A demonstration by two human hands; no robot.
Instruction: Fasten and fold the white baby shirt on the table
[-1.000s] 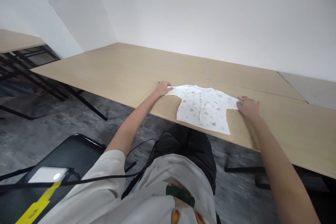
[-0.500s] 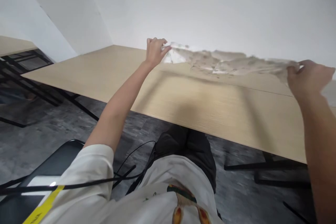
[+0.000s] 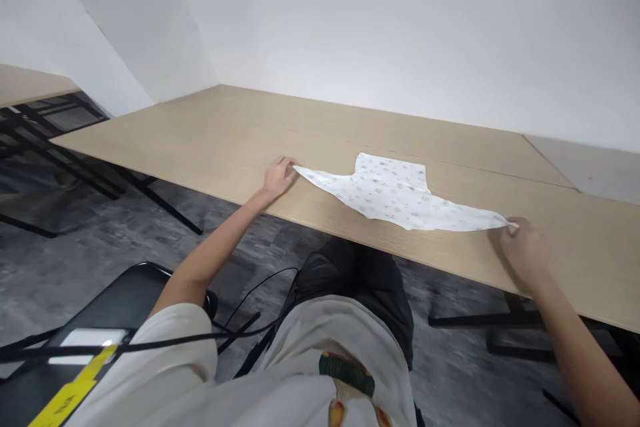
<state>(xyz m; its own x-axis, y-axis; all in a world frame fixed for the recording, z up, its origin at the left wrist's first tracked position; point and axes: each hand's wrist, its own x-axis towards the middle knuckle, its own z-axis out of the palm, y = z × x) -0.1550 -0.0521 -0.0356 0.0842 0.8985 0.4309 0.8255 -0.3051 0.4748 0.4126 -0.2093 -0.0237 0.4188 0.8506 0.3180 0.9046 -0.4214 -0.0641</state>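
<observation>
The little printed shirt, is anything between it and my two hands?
Nothing visible. The left hand pinches one sleeve end of the shirt and the right hand the other, on the bare wooden table.

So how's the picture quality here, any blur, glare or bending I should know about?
Head view: even, soft light with no glare; the small white printed baby shirt and the left hand look sharp, the right hand slightly soft; the floor at the lower right smears; the light wooden table edge slants and splays from wide-angle distortion.
</observation>
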